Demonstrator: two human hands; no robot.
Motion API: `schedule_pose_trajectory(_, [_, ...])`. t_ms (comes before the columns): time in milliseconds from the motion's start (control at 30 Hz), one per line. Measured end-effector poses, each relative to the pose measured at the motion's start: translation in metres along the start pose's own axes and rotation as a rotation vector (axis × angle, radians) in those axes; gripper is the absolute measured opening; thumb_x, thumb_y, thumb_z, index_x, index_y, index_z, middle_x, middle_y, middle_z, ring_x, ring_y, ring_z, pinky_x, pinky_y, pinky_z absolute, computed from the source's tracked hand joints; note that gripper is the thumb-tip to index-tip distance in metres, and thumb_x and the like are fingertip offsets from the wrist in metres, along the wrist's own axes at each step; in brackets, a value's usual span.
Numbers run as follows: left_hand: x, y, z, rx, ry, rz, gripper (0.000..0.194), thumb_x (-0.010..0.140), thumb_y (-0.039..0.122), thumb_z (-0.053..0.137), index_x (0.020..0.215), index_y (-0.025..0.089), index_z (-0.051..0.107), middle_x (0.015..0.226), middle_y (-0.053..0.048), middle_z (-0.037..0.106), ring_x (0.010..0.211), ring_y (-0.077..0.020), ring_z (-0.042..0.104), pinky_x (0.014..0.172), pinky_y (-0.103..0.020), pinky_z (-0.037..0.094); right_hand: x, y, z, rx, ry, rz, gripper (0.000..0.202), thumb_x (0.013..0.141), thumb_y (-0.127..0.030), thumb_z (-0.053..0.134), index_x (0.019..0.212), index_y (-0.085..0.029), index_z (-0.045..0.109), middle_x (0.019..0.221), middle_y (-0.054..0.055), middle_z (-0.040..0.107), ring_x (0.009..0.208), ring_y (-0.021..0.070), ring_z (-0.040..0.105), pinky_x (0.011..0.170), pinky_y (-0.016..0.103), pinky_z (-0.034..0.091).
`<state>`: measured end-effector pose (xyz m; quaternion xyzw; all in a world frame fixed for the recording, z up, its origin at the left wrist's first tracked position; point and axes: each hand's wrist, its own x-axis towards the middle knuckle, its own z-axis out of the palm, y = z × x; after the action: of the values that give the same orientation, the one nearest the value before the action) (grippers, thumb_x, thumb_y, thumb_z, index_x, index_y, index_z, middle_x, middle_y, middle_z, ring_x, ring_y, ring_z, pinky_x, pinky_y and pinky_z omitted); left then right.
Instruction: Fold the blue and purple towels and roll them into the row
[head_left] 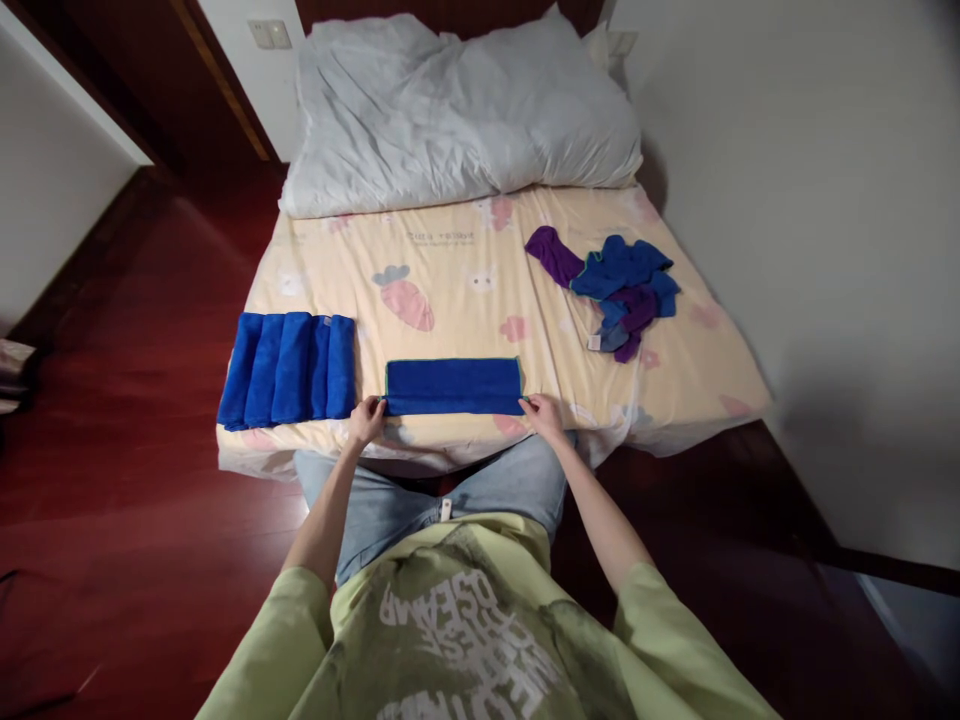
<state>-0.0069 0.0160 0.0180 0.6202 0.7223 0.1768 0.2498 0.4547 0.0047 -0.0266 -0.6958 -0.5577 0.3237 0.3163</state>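
Note:
A dark blue towel [453,378] with a thin green edge lies flat near the front of the bed, its near strip folded over. My left hand [367,420] pinches its near left corner. At the near right corner, my right hand [543,414] pinches the cloth in the same way. Just left of my left hand, several rolled or folded bright blue towels [291,370] sit side by side in a row. Further off to the right is a loose heap of crumpled blue and purple cloths [626,280], with a small white tag showing.
The bed [450,300] has a pale yellow sheet printed with carrots and rabbits. A bulky white quilt or pillow [465,110] fills its head end. On the right stands a bare wall [810,220]; dark red floor [142,420] runs along the left.

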Motion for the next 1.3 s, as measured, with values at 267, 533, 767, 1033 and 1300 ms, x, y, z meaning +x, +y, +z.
schedule_pose_trajectory(267, [-0.002,-0.001,0.008,0.044,0.031,-0.019,0.033,0.095,0.045,0.051,0.098,0.019,0.07,0.089,-0.01,0.074,0.084,-0.0233,0.07,0.073,-0.027,0.047,-0.001,-0.01,-0.001,-0.115,0.04,0.04,0.023,0.086,-0.043,0.065,0.089,-0.021,0.07,0.091,0.011,0.076,0.084,0.0255,0.072,0.076,0.035,0.054])
schedule_pose_trajectory(533, [-0.019,0.006,0.017,0.159,0.298,0.199,0.026,0.093,0.029,0.056,0.113,0.02,0.07,0.121,-0.016,0.069,0.116,-0.0313,0.06,0.097,-0.042,0.049,-0.025,-0.027,-0.007,-0.369,0.102,-0.433,0.028,0.096,-0.024,0.052,0.114,-0.021,0.074,0.12,0.013,0.072,0.115,0.0289,0.062,0.102,0.045,0.046])
schedule_pose_trajectory(767, [-0.027,-0.005,0.016,0.223,0.073,0.552,0.038,0.093,0.021,0.054,0.129,0.019,0.067,0.144,-0.013,0.062,0.136,-0.0312,0.052,0.114,-0.049,0.041,-0.032,-0.02,-0.015,-0.468,-0.075,-0.595,0.043,0.093,-0.019,0.053,0.133,-0.022,0.069,0.14,0.009,0.066,0.127,0.0281,0.056,0.112,0.048,0.04])
schedule_pose_trajectory(1033, [-0.011,-0.003,0.005,0.261,-0.044,0.599,0.044,0.089,0.011,0.053,0.13,0.015,0.068,0.139,-0.019,0.064,0.138,-0.0336,0.054,0.117,-0.052,0.041,-0.018,-0.03,-0.006,-0.522,-0.045,-0.551,0.043,0.091,-0.008,0.05,0.126,-0.016,0.073,0.124,0.015,0.072,0.124,0.0306,0.06,0.107,0.049,0.045])
schedule_pose_trajectory(1300, [-0.041,-0.032,-0.001,0.103,-0.118,0.62,0.044,0.094,0.011,0.043,0.129,0.019,0.069,0.135,-0.014,0.067,0.13,-0.0266,0.059,0.112,-0.046,0.047,-0.043,-0.015,-0.022,-0.28,-0.183,-0.578,0.049,0.089,-0.007,0.044,0.124,-0.021,0.075,0.119,0.011,0.072,0.115,0.0259,0.063,0.107,0.047,0.052])
